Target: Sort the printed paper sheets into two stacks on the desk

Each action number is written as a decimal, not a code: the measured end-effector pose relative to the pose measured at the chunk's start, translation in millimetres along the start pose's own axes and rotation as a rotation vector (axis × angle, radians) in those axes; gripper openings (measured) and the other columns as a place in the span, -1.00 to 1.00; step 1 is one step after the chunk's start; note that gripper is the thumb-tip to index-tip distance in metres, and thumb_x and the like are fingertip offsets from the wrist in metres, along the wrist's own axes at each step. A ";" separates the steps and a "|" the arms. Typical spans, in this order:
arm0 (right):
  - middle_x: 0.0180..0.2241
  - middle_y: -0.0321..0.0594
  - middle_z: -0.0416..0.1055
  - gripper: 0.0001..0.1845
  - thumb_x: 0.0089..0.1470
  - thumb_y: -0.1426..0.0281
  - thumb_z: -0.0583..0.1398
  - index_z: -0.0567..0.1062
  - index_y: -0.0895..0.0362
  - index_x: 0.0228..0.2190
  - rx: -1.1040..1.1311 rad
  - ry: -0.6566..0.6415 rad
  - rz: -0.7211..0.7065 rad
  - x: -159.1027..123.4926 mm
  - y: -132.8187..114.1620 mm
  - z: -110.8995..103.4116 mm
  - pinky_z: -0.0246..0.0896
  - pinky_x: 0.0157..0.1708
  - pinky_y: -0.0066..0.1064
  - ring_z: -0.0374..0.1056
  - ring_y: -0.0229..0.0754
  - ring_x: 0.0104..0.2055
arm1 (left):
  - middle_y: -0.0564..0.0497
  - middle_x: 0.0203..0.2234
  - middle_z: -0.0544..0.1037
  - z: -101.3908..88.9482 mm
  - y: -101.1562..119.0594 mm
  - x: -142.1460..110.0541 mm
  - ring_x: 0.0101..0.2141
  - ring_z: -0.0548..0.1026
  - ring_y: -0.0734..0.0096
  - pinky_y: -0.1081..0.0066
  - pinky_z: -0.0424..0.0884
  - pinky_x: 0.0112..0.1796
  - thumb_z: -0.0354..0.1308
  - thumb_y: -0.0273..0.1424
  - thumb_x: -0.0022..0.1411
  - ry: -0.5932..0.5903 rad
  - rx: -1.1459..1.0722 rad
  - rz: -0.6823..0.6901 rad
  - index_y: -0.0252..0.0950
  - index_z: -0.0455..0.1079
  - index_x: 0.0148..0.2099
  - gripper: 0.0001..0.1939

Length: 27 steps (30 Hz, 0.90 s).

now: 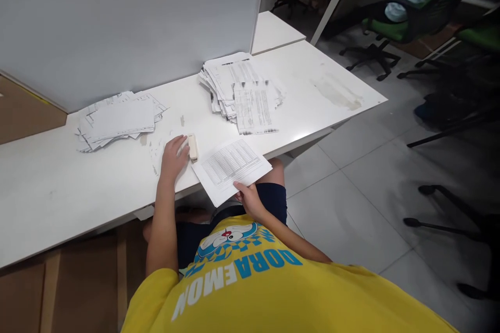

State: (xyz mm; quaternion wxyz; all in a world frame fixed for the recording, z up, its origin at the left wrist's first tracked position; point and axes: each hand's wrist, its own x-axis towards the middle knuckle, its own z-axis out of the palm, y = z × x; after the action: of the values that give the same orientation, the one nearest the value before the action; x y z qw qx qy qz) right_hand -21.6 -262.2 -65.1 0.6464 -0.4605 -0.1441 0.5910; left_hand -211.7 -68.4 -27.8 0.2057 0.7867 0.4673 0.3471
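The left hand (174, 156) rests flat, fingers spread, on the stapler (192, 146) at the sheet's (231, 168) top corner. The right hand (250, 199) pinches the sheet's near edge, overhanging the desk (58, 187).

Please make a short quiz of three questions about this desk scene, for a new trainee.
1. True or false: the left hand rests beside the stapler.
2. What do the right hand fingers pinch? A) printed sheet B) pen C) cup
3. How many paper stacks lie on the white desk, apart from that sheet?

Key:
1. True.
2. A, the printed sheet, at its near edge.
3. Two: the left stack and the right stack.
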 end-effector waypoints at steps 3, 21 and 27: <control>-0.76 -0.49 0.06 -0.62 -0.16 0.20 0.35 0.27 0.08 -0.62 -0.005 -0.026 -0.005 -0.4 2.2 0.0 -0.15 -0.67 -0.48 -0.06 -0.42 -0.70 | -0.13 0.26 0.29 -0.5 2.7 -2.6 0.27 0.20 0.14 0.07 0.05 0.27 0.01 -0.03 0.32 -0.084 -0.027 0.058 -0.19 0.34 0.22 -0.46; -0.74 -0.43 0.14 -0.58 -0.15 0.11 0.35 0.30 0.09 -0.65 -0.097 0.053 -0.020 6.0 -1.5 12.8 0.00 -0.65 -0.45 0.05 -0.37 -0.68 | -0.15 0.31 0.20 2.4 10.8 -2.8 0.27 0.20 0.09 0.02 0.13 0.24 0.05 -0.23 0.32 -0.187 0.038 0.034 -0.22 0.19 0.23 -0.53; -0.74 -0.45 0.14 -0.59 -0.15 0.14 0.35 0.29 0.09 -0.65 -0.093 0.068 -0.006 9.5 -0.8 10.3 -0.01 -0.66 -0.47 0.04 -0.39 -0.69 | -0.14 0.32 0.16 2.5 10.3 -3.1 0.27 0.19 0.07 0.01 0.17 0.22 0.06 -0.24 0.29 -0.236 0.012 0.003 -0.22 0.19 0.21 -0.53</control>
State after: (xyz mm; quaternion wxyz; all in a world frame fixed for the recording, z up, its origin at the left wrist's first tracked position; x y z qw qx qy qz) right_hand -26.1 -249.1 -62.4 0.6307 -0.5095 -0.1507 0.5657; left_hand -204.8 -76.0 -23.9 0.2539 0.8240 0.4408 0.2496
